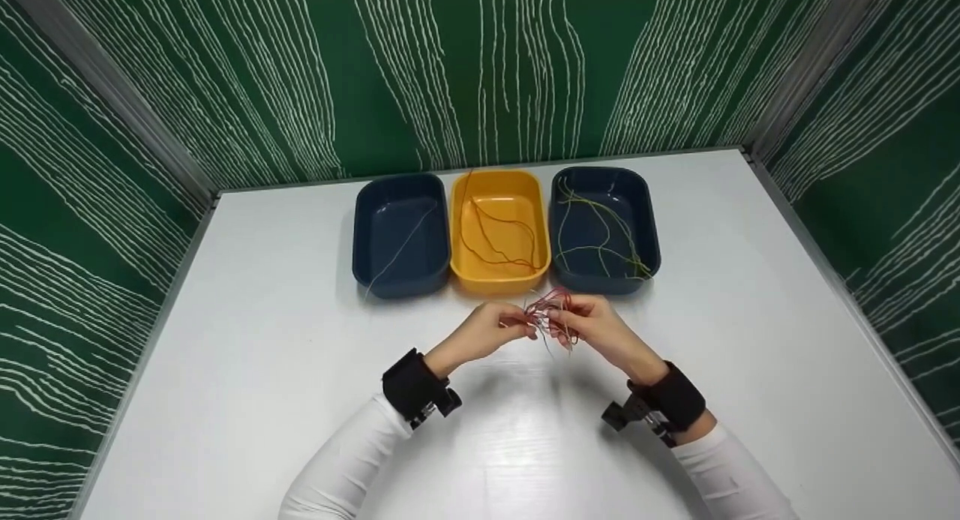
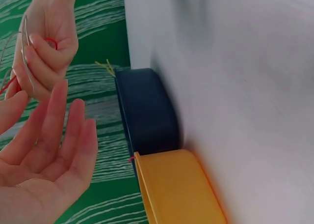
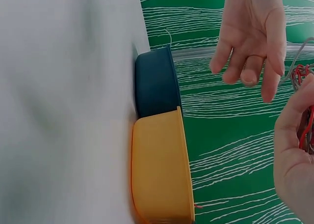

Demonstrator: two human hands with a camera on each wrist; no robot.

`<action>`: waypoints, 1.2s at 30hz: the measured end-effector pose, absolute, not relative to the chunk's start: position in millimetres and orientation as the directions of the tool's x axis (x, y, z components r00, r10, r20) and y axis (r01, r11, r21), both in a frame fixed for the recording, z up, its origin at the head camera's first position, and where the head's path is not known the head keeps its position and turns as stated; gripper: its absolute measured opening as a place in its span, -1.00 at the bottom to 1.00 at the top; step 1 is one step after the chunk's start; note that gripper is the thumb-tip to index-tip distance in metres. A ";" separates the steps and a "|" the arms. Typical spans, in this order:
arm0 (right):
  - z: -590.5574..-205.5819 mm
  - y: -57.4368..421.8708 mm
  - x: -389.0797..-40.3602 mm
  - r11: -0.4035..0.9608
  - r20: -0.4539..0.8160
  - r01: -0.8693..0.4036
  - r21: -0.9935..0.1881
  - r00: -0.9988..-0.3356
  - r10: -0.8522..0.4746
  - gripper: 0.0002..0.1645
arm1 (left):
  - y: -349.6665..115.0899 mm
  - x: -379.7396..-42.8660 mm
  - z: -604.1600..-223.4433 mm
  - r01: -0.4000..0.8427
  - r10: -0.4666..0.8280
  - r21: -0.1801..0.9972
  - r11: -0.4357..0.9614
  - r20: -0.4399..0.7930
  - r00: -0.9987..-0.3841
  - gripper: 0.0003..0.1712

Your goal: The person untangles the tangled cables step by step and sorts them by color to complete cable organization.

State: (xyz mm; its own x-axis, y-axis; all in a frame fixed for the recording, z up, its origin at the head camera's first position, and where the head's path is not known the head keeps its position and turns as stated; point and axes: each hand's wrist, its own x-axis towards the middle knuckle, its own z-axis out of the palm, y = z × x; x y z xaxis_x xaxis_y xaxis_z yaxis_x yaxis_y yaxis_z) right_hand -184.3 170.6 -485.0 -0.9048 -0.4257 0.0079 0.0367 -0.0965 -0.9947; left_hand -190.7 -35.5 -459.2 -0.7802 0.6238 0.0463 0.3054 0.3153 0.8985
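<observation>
My right hand (image 1: 604, 332) grips a tangled bundle of thin red and pale grey wires (image 1: 555, 302) just in front of the bins. In the right wrist view the bundle (image 3: 300, 75) shows between that hand's thumb and curled fingers. My left hand (image 1: 486, 332) is at the bundle's left side, fingertips right at the loose strands. Both wrist views show the left hand (image 2: 51, 167) with fingers spread and loosely bent, nothing visible between them. In the left wrist view, grey and red strands hang across the right hand's fingers.
Three bins stand in a row: a dark blue one (image 1: 401, 276) with one pale wire, a yellow one (image 1: 499, 284) with red wires, another dark blue one (image 1: 607, 282) with yellow-green wires. Green patterned panels (image 1: 517, 70) enclose the white table (image 1: 262, 355).
</observation>
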 end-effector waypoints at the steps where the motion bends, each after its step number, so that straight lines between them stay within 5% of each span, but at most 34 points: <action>1: -485.0 170.0 -184.2 -0.092 0.004 0.039 -0.995 -0.907 -0.421 -0.90 | -35.2 -190.9 -459.8 0.303 0.632 0.904 0.301 0.049 -0.773 -0.79; 13: -489.0 171.8 -185.5 -0.086 0.006 0.033 -0.996 -0.913 -0.409 -0.90 | -40.4 -191.7 -463.7 0.271 0.648 0.924 0.269 0.035 -0.761 -0.84; 36: -499.1 190.7 -182.1 -0.076 -0.098 0.132 -0.988 -0.935 -0.341 -0.91 | -94.7 -185.1 -454.8 0.300 0.431 0.887 0.352 0.131 -0.893 -0.88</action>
State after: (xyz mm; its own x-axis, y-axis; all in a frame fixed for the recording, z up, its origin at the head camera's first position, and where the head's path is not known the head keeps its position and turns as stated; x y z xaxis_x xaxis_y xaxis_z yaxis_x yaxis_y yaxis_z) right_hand -182.1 190.7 -499.1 -0.9348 -0.3412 -0.0982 0.1317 -0.0762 -0.9884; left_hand -185.1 -94.7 -454.8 -0.8930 0.4306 0.1309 0.2997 0.3521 0.8867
